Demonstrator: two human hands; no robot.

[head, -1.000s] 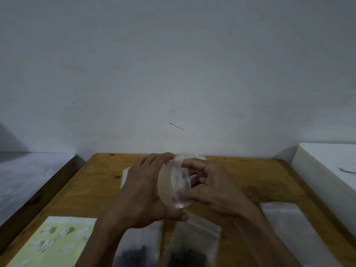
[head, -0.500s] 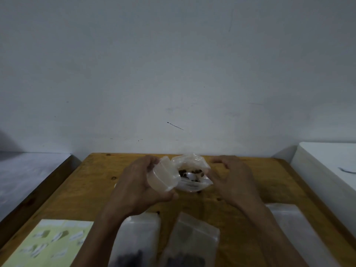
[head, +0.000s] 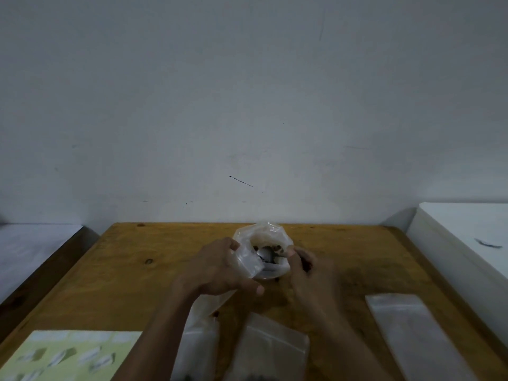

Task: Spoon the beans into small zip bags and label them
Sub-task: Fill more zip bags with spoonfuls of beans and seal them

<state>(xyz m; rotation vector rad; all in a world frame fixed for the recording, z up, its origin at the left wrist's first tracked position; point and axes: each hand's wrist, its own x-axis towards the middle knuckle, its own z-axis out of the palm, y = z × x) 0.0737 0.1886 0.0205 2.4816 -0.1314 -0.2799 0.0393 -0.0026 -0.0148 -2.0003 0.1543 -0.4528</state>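
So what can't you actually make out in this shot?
- Head view: the spoon handle, hidden behind the right hand.
- Two filled zip bags: their lower parts are cut off by the bottom edge.
- Label sheet: print is blurred.
- Left hand covers part of a clear lid.

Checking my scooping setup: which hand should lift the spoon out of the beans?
Right hand: it already sits at the spoon. The left hand is busy holding a clear bag.

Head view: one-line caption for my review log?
Left hand holds a clear lid; right hand spoons beans from the container.
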